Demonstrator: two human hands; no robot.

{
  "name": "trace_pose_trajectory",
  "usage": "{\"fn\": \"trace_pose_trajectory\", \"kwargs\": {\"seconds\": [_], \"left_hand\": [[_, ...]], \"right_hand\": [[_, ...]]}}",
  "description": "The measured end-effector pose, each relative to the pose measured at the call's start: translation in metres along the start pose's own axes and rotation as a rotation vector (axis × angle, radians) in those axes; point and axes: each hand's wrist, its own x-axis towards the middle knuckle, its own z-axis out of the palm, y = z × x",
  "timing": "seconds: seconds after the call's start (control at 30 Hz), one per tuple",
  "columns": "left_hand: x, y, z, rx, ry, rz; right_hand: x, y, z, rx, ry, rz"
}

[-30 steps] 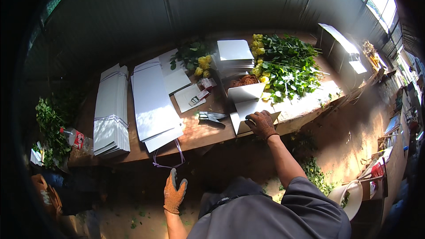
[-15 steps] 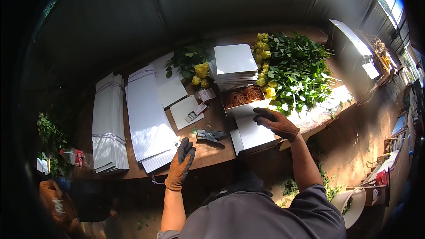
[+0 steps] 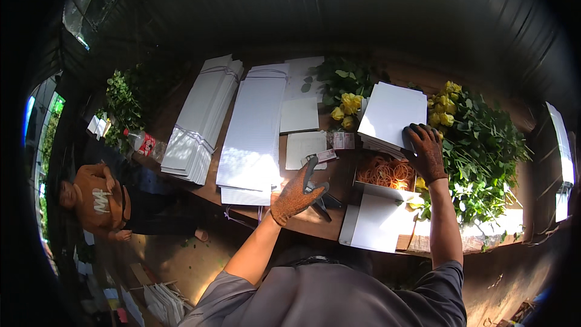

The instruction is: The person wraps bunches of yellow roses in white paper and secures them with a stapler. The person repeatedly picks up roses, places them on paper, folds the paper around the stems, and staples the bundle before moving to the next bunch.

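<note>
Both my hands wear orange-brown work gloves with dark fingers. My left hand (image 3: 296, 195) hangs open over the table's front edge, thumb and forefinger spread. Just beyond it lies a black stapler (image 3: 327, 204), partly hidden by the hand. My right hand (image 3: 427, 152) has its fingers bent around the near right corner of the top white cardboard sheet (image 3: 393, 112) on a stack; its thumb's grip is partly hidden. Right below that stack is a box of orange rubber bands (image 3: 385, 172). A blank white sheet (image 3: 380, 223) lies nearer to me.
Yellow roses (image 3: 445, 108) with leafy stems (image 3: 484, 157) lie to the right. Two tied stacks of long white cardboard (image 3: 203, 121) (image 3: 253, 127) fill the left. Small packets (image 3: 344, 140) lie mid-table. A person in an orange sweater (image 3: 100, 197) is at far left, near a bottle (image 3: 144, 143).
My right hand has moved from above the white sheet by the rubber-band box to the cardboard stack's corner. My left hand has moved toward the stapler, fingers spreading. The view has swung left.
</note>
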Motion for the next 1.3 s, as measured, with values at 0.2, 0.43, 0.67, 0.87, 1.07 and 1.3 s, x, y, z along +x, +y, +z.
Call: {"fn": "trace_pose_trajectory", "kwargs": {"seconds": [0.2, 0.43, 0.67, 0.87, 1.07, 1.3], "left_hand": [[-0.073, -0.11, -0.115, 0.793, 0.19, -0.283], [-0.114, -0.18, -0.236, 1.033, 0.109, -0.592], [-0.137, -0.246, -0.297, 1.025, 0.379, -0.433], [-0.162, -0.273, -0.351, 1.12, 0.26, -0.594], [-0.191, -0.256, -0.379, 1.172, 0.355, -0.246], [-0.188, -0.221, -0.392, 1.099, 0.061, -0.313]], "right_hand": [[-0.008, -0.024, -0.037, 0.122, 0.29, -0.012], [-0.006, -0.079, -0.04, 0.917, 0.543, 0.398], [0.028, -0.26, 0.041, 0.866, 0.201, 0.323], [0.029, -0.367, 0.086, 1.126, -0.134, 0.483], [-0.003, -0.342, 0.157, 0.837, -0.085, 0.058], [0.006, -0.353, 0.199, 0.731, -0.076, -0.058]]}}
